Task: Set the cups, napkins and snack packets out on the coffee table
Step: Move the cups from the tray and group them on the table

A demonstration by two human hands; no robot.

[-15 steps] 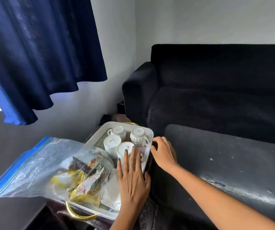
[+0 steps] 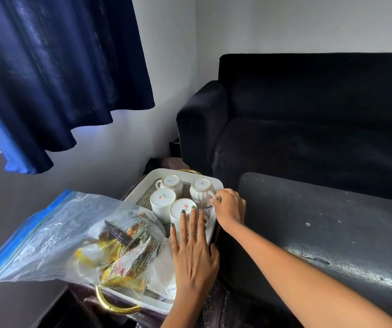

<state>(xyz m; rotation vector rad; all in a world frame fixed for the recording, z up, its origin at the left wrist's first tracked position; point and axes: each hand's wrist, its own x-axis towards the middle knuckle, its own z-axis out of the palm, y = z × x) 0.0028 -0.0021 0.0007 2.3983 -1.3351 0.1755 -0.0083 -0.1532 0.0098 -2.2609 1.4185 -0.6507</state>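
Now | left hand [image 2: 193,252] flat on glossy cup [image 2: 185,210] | ribbed cup [image 2: 200,189] upturned

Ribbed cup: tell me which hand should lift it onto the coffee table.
Right. The right hand already touches the ribbed cup and lies nearest the coffee table; the left hand rests flat over another cup.

Count: 4 white cups [image 2: 163,201] upside down on 1 tray [image 2: 210,232]; 1 zip bag [image 2: 48,233]; 2 hands [image 2: 196,254].

Home living room, dark sofa [image 2: 308,119], navy curtain [image 2: 60,79], black coffee table [image 2: 332,233]
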